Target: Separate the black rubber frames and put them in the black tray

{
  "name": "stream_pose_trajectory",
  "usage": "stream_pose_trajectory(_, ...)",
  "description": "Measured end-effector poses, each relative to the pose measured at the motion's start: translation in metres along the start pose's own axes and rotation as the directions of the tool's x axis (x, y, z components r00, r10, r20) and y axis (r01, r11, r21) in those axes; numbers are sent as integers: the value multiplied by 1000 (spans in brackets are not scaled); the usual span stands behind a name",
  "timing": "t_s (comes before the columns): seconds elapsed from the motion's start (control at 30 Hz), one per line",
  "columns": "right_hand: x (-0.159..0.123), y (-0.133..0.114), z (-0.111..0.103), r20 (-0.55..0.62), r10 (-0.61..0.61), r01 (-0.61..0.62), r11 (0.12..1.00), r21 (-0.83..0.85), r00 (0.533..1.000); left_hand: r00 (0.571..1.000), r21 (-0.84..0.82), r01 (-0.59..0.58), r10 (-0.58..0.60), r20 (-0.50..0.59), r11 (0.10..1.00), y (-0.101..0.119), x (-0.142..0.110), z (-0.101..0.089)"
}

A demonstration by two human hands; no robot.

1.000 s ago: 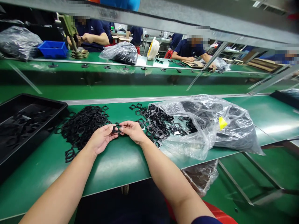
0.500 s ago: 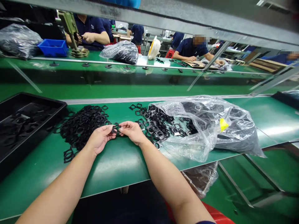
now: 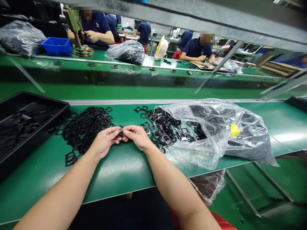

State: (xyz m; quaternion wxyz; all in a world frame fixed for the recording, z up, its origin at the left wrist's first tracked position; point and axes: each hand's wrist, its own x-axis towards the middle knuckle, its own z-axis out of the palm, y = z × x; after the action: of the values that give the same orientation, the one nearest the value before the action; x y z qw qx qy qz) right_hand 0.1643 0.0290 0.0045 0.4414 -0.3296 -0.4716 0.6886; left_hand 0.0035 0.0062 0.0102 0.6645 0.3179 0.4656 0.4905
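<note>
My left hand [image 3: 103, 142] and my right hand [image 3: 137, 137] meet over the green bench top [image 3: 115, 172]. Their fingertips pinch a small black rubber gasket [image 3: 120, 134], which they mostly hide. To the left lies a dense heap of similar square black gaskets [image 3: 86, 129], close to my left hand. A looser heap of gaskets [image 3: 163, 127] sits by my right hand. It spills from a clear plastic bag [image 3: 216, 127] with a yellow tag [image 3: 234, 130].
A black tray [image 3: 28, 108] holding gaskets stands at the bench's left end. Beyond a metal rail [image 3: 144, 102], co-workers sit at a second green bench with a blue bin [image 3: 56, 46], bagged parts [image 3: 126, 52] and a bench press [image 3: 76, 32].
My hands have drawn slightly closer and now cover more of the gasket. The whole view has shifted a little as my head moved.
</note>
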Motion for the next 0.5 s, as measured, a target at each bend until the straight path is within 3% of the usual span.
stream_pose_trajectory(0.13, 2, 0, 2, -133, 6, -11, 999, -34, 991, 992, -7, 37, -36, 121, 999, -2, -2, 2)
stream_pose_trajectory(0.27, 2, 3, 2, -178, -20, -8, 988, -155, 984, 984, -37, 70, -63, 164, 997, -3, -2, 1)
stream_pose_trajectory(0.37, 1, 3, 0, -166, -236, 172, 928, -329, 957, 984, -75, 92, -79, 161, 993, -3, -2, -1)
stream_pose_trajectory(0.5, -1, 0, -2, -47, -480, 378, 745, -550, 876, 983, -84, 86, -71, 170, 993, -2, -2, -2)
